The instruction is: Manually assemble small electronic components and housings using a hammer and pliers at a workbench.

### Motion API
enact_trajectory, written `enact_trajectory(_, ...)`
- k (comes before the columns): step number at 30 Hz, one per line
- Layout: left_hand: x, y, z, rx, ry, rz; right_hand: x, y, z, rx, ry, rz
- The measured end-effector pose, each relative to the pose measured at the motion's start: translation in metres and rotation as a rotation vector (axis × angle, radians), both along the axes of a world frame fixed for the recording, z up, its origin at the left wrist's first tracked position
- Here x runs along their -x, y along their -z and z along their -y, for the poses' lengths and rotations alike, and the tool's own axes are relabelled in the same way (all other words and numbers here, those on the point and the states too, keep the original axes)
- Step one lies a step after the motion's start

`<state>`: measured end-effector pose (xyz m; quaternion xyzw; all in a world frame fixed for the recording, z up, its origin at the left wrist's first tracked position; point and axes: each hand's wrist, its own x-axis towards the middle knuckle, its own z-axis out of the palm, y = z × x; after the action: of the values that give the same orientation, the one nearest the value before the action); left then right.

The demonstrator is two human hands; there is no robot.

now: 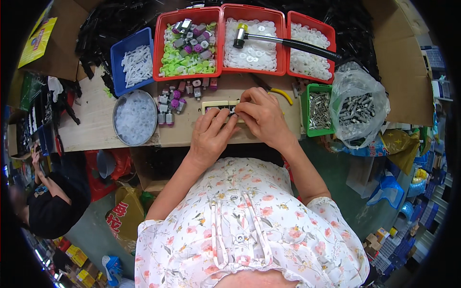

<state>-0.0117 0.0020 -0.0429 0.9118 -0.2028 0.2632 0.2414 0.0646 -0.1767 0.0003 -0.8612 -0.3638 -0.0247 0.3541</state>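
A small cream-coloured oblong casing (213, 104) with dark parts inside lies on the table under both hands. The fingers of my left hand (210, 137) are bent over its near edge and press on it. My right hand (264, 117) is closed in a pinch at the casing's right end, its fingertips meeting those of the left. Whatever sits in that pinch is too small and covered to make out. Just left of the casing stand several small motors (168, 106) with purple and grey parts. Behind my right hand are yellow-handled pliers (282, 95).
Red bins hold green pieces and motors (188, 66), white discs (250, 58) and white parts (309, 57). A hammer (288, 43) lies across two bins. Around stand a blue bin (115, 62), round tray (115, 126), green bin (307, 108) and plastic bag (355, 81). Another person (53, 201) works at left.
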Motion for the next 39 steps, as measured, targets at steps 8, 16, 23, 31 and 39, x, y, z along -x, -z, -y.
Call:
enact_trajectory(8,-0.001,0.004,0.0,0.002,-0.006,0.019,0.001,0.002,0.001,-0.037,0.042,-0.055)
enact_trajectory(16,-0.003,0.007,-0.001,0.003,0.001,0.051,0.016,-0.003,0.003,0.206,-0.036,0.199)
enact_trajectory(23,-0.005,0.009,-0.002,0.024,0.025,0.058,0.006,-0.01,-0.001,0.329,-0.051,0.182)
enact_trajectory(31,-0.003,0.008,0.001,-0.019,0.019,0.06,0.012,0.002,0.001,0.303,-0.088,0.275)
enact_trajectory(39,-0.003,0.001,0.006,-0.005,0.009,0.029,0.011,-0.008,0.04,0.044,0.093,0.223)
